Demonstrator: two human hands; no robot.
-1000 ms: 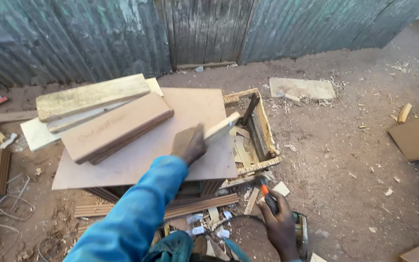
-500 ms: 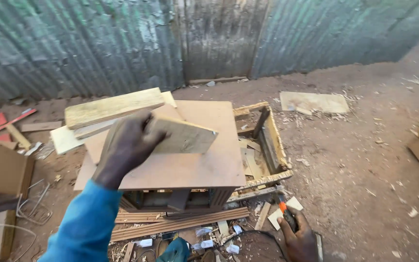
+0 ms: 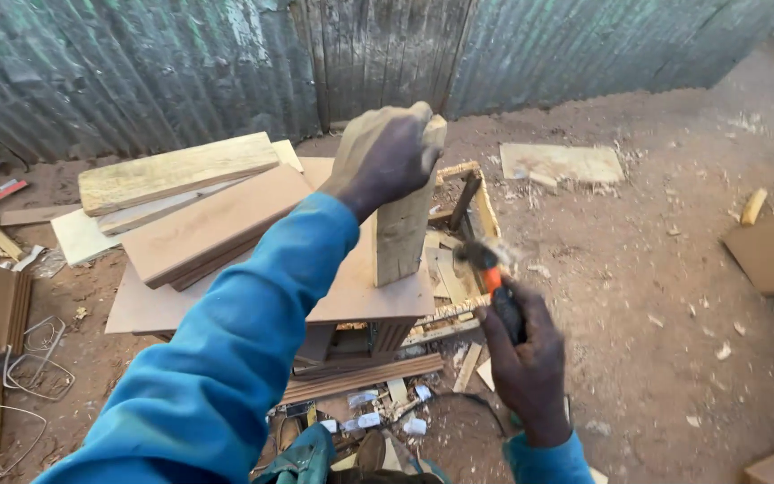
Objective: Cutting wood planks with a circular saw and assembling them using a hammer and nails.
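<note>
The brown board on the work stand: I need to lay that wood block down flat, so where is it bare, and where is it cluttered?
The brown board is bare along its near edge, between the stacked planks and the upright wood block that the left hand holds. Its left half is crowded with planks. The open wooden frame to the right holds offcuts. The right hand grips a hammer.
</note>
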